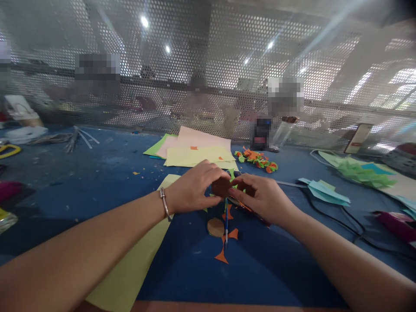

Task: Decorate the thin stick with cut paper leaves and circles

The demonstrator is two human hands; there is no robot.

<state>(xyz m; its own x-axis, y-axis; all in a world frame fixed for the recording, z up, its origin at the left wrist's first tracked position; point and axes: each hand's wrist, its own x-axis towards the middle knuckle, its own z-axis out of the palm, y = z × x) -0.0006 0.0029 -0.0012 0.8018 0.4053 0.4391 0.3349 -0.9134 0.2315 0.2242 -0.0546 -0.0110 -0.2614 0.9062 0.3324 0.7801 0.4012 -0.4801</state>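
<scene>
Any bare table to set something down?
Front: blue table, between near yellow sheet and right forearm, nearer than the orange scraps. Left: between grey strips and left forearm, bar small flecks. Crowded: around left hand and right hand; right side, with cyan papers and black cable.

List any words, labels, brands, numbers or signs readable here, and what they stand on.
No readable text anywhere.
Box at back right: reddish mark too blurred to read.
Dark object at back: pixelated, unreadable.
Pink tool at right: too blurred to read.
Held brown piece: no writing visible.
</scene>
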